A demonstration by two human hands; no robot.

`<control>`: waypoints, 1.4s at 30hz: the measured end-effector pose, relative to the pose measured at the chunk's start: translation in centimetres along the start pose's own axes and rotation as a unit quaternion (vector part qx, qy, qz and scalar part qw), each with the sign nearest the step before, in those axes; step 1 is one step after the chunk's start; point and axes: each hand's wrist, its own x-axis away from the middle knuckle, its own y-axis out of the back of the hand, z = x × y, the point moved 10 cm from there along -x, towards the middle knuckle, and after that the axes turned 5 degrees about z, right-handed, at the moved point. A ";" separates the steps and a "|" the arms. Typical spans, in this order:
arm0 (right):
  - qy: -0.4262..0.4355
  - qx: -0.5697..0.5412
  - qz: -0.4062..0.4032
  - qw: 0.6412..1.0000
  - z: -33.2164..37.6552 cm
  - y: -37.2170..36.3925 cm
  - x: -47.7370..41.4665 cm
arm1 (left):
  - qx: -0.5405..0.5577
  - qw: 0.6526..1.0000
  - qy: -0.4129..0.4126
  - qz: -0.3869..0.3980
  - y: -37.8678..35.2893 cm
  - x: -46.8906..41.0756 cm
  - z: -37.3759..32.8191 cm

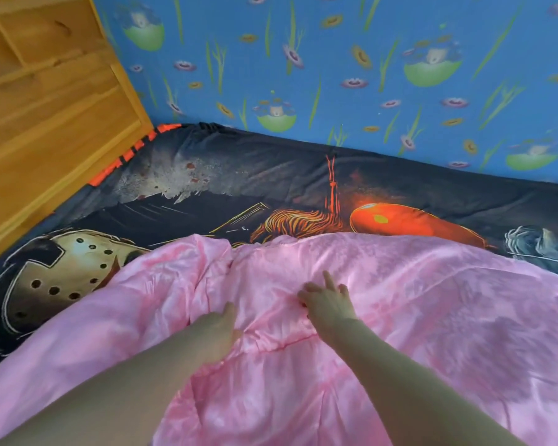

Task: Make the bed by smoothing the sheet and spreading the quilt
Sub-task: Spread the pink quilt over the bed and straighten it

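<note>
A shiny pink quilt [400,317] covers the near half of the bed, bunched into folds at its middle. Beyond it lies a dark printed sheet [239,175] with a hockey mask and orange shapes, reaching to the wall. My left hand [218,333] grips a fold of the quilt, its fingers sunk into the fabric. My right hand [327,300] rests on the quilt just to the right, fingers spread and pressing on the cloth.
A wooden cabinet [52,107] stands against the bed's left end. Blue wallpaper with flowers [335,59] runs along the far side of the bed. The sheet's orange-striped corner [136,146] meets the cabinet.
</note>
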 end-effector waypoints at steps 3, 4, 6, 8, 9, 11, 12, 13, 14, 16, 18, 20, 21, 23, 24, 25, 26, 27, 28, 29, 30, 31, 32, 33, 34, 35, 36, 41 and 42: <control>0.025 -0.021 -0.049 0.998 1.3 0.9 1.9 | 0.080 0.996 0.011 -0.047 0.6 -1.0 0.2; 0.052 -0.043 -0.055 0.996 1.8 1.4 2.7 | 0.089 0.995 0.001 -0.053 0.8 -1.4 -0.4; 0.136 -0.171 0.013 0.976 3.2 1.6 4.5 | 0.081 0.996 -0.008 -0.025 0.4 -2.4 -1.6; 0.174 -0.286 0.125 0.934 3.9 1.4 5.9 | 0.022 0.999 -0.019 0.027 -0.5 -2.7 -3.1; 0.145 -0.309 0.116 0.933 2.7 2.0 5.6 | -0.022 0.997 -0.049 0.046 -1.0 -2.4 -4.3; 0.011 -0.242 0.007 0.970 -2.6 2.9 3.7 | -0.063 0.991 -0.094 0.068 -2.2 -1.4 -5.8; -0.071 -0.156 -0.019 0.985 -5.5 2.6 3.1 | -0.051 0.991 -0.098 0.070 -2.8 -1.0 -5.7; -0.140 -0.112 -0.004 0.984 -7.9 1.3 3.0 | -0.028 0.994 -0.087 0.063 -3.2 -0.8 -4.8; -0.193 -0.114 0.035 0.974 -9.8 -0.7 3.3 | 0.000 0.996 -0.070 0.047 -3.4 -0.9 -3.6; -0.265 -0.173 0.081 0.945 -12.5 -5.2 4.4 | 0.077 0.997 -0.013 0.024 -3.5 -1.1 -0.8; -0.316 -0.227 0.060 0.919 -14.1 -8.3 5.7 | 0.100 0.993 0.050 0.024 -3.5 -0.9 1.4; -0.299 -0.175 0.043 0.937 -14.1 -8.9 5.9 | 0.075 0.990 0.099 0.061 -4.1 -0.6 2.0; -0.286 -0.158 0.049 0.944 -13.7 -8.8 6.0 | 0.047 0.988 0.122 0.085 -4.4 -0.7 2.1; -0.287 -0.143 0.061 0.945 -13.5 -8.5 6.3 | 0.011 0.977 0.160 0.137 -4.9 -0.7 2.0; -0.289 -0.142 0.067 0.944 -13.4 -8.0 7.0 | -0.003 0.975 0.167 0.149 -4.9 -0.3 1.5; -0.286 -0.133 0.072 0.946 -13.2 -7.3 7.0 | -0.024 0.976 0.155 0.148 -4.1 -0.3 1.1; -0.286 -0.119 0.080 0.948 -13.2 -6.8 7.4 | -0.038 0.980 0.129 0.149 -3.4 0.0 0.3; -0.282 -0.110 0.099 0.948 -13.0 -6.6 8.1 | -0.039 0.981 0.109 0.156 -3.2 1.0 -0.4; -0.276 -0.103 0.116 0.949 -12.8 -6.3 8.4 | -0.042 0.982 0.102 0.151 -2.6 1.6 -0.6; -0.267 -0.099 0.136 0.949 -12.6 -6.2 9.1 | -0.047 0.983 0.105 0.141 -2.1 2.6 -0.4; -0.255 -0.093 0.146 0.951 -12.6 -5.7 9.5 | -0.048 0.985 0.114 0.119 -1.2 3.2 -0.1; -0.239 -0.091 0.157 0.954 -12.6 -5.4 10.1 | -0.054 0.987 0.121 0.093 -0.4 3.9 0.1; -0.223 -0.091 0.161 0.957 -12.6 -4.9 10.4 | -0.054 0.988 0.127 0.069 0.4 4.3 0.2; -0.211 -0.100 0.163 0.959 -12.5 -4.0 11.3 | -0.053 0.990 0.127 0.043 1.3 5.3 0.2; -0.207 -0.104 0.152 0.961 -12.7 -2.8 11.8 | -0.044 0.991 0.125 0.007 2.6 6.0 -0.2; -0.214 -0.107 0.132 0.962 -12.9 -1.3 12.7 | -0.039 0.991 0.121 -0.030 3.9 7.1 -0.8; -0.225 -0.105 0.108 0.963 -13.3 0.3 13.8 | -0.025 0.990 0.122 -0.065 5.2 8.6 -1.4; -0.192 -0.228 -0.062 0.952 -13.9 8.6 19.0 | 0.050 0.976 0.097 -0.188 11.7 17.1 -3.2; -0.172 -0.281 -0.106 0.938 -13.9 10.5 20.9 | 0.059 0.974 0.092 -0.199 13.1 19.2 -3.4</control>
